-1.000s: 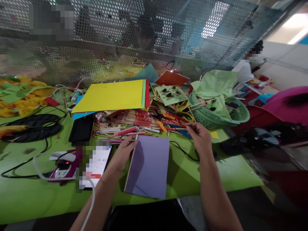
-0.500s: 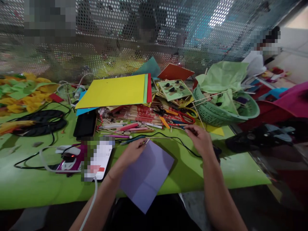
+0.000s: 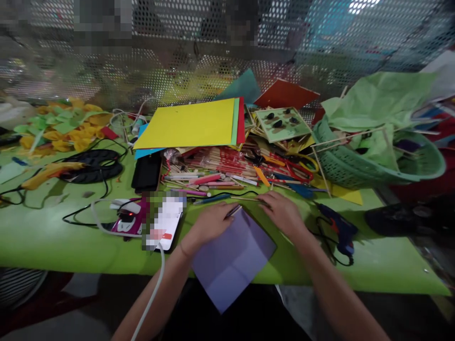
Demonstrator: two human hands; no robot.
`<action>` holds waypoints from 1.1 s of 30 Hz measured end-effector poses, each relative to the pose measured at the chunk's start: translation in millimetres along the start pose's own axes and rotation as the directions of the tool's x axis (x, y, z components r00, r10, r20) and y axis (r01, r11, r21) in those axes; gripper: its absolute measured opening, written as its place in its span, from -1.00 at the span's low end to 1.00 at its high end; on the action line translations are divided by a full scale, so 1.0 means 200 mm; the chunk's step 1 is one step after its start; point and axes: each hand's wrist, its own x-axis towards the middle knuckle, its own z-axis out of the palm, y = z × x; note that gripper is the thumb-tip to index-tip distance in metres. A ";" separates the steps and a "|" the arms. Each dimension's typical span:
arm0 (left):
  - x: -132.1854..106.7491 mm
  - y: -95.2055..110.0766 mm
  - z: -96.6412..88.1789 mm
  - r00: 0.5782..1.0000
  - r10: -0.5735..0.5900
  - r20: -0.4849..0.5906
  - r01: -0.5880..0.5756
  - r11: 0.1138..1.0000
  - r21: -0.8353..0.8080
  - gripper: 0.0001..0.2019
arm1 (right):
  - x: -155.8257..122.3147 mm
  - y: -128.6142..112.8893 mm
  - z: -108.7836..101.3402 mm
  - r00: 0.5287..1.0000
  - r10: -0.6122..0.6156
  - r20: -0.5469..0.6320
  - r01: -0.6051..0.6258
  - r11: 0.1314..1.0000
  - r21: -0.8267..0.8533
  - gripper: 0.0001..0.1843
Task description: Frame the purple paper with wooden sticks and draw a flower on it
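The left hand (image 3: 213, 221) pinches the purple board (image 3: 234, 260) at its upper corner; the right hand (image 3: 283, 214) is near that corner, its fingers' grip unclear

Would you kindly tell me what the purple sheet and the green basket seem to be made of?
Purple sheet: probably matte card, given its flat face and straight edges. Green basket: likely moulded plastic, smooth, with regular holes through its wall.

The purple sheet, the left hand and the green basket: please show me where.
Purple sheet (image 3: 232, 261), head view, on its face.
Left hand (image 3: 213, 221), head view, on its back.
Green basket (image 3: 355, 164), head view, front wall.
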 end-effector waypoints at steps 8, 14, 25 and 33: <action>0.00 0.03 -0.04 0.992 -0.110 -0.059 0.121 0.963 0.241 -0.52 | -0.03 -0.01 0.00 0.996 0.075 0.040 -0.064 0.969 -0.239 -0.84; -0.03 0.07 0.01 0.974 -0.175 -0.147 0.215 0.920 0.329 -0.54 | -0.09 0.05 -0.01 0.994 0.080 -0.071 -0.088 0.988 -0.130 -0.83; -0.19 0.09 0.13 0.933 -0.156 -0.323 0.321 0.764 0.559 -0.59 | -0.12 -0.09 0.03 0.996 -0.084 0.043 0.090 0.983 -0.157 -0.82; -0.24 -0.04 0.17 0.939 0.031 -0.343 0.161 0.842 0.515 -0.74 | -0.12 -0.13 0.05 0.994 -0.060 0.097 0.080 0.972 -0.222 -0.76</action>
